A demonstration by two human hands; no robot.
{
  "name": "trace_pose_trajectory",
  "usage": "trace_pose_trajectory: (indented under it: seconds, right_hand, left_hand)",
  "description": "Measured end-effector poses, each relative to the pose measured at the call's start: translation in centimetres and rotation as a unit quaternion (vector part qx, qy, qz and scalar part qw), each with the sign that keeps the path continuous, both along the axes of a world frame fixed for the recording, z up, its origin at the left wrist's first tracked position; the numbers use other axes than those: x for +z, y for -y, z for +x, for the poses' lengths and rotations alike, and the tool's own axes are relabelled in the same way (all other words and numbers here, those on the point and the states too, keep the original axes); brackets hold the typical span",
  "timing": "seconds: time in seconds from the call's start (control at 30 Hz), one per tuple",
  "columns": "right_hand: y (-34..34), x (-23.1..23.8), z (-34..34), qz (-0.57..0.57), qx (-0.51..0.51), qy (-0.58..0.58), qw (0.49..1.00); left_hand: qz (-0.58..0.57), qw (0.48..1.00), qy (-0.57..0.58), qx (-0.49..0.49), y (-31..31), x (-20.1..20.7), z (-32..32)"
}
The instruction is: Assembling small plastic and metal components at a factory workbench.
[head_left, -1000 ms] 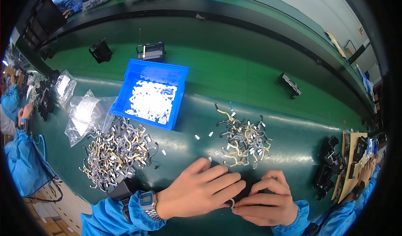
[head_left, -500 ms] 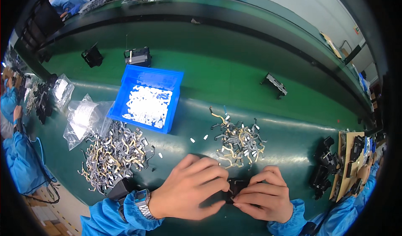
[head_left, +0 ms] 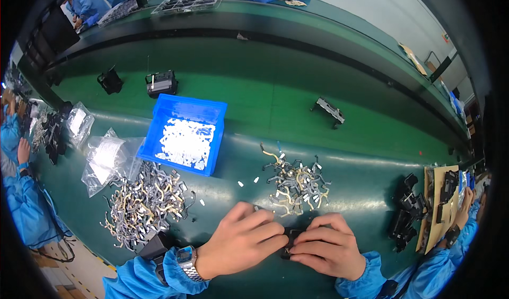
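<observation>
Both of my hands meet at a small black plastic part (head_left: 288, 243) low in the middle of the view. My left hand (head_left: 241, 243), with a metal-banded watch on its wrist, closes its fingertips on the part's left side. On the other side, my right hand (head_left: 327, 246) pinches the part between thumb and bent fingers. Much of the part is hidden by the fingers. Just beyond the hands lies a small pile of short grey and yellow cables with white connectors (head_left: 297, 185). A larger heap of similar cables (head_left: 146, 203) lies to the left.
A blue bin (head_left: 220, 134) of small white pieces stands behind the larger heap, beside clear plastic bags (head_left: 108, 158). Black housings (head_left: 408, 211) and cardboard (head_left: 441, 209) are at the right. Beyond runs a green belt (head_left: 238, 97) with black assemblies (head_left: 161, 83). Co-workers sit around.
My left fingers have drawn closer together at the black part. The assemblies on the green belt have shifted left. The view has tilted slightly upward, and a co-worker's hand now shows at the right.
</observation>
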State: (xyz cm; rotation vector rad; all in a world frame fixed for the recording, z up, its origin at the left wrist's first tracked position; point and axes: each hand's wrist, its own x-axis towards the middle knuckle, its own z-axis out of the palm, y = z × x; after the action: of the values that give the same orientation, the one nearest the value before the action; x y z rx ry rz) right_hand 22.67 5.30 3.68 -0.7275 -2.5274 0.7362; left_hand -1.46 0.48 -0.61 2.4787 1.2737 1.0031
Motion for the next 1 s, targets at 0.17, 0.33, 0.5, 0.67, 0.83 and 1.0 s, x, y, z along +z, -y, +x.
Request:
trace_pose_trajectory:
  seconds: [0.17, 0.33, 0.5, 0.67, 0.83, 1.0]
  right_hand:
    - [0.4, 1.0, -0.8, -0.011, -0.047, 0.033, 0.998]
    - [0.4, -0.2, -0.3, -0.021, -0.028, 0.058, 0.998]
    - [0.3, -0.3, -0.4, 0.0, -0.019, 0.038, 0.999]
    - [0.4, -0.5, -0.4, 0.015, -0.037, 0.021, 0.999]
    - [0.1, -0.8, -0.3, -0.023, -0.038, 0.005, 0.999]
    - [-0.3, -0.9, -0.3, -0.045, -0.017, 0.017, 0.999]
  left_hand:
    - [-0.004, 1.0, -0.011, 0.007, 0.6, 0.4, 0.0]
    - [-0.002, 1.0, 0.02, -0.005, 0.3, 0.0, 0.2]
    - [-0.037, 0.997, 0.064, 0.001, 0.3, 0.3, -0.1]
    - [-0.051, 0.998, 0.033, -0.01, 0.2, 0.3, -0.2]
    - [-0.058, 0.998, 0.019, -0.015, 0.0, 0.3, -0.1]
    - [-0.057, 0.998, 0.018, 0.004, 0.1, 0.4, 0.1]
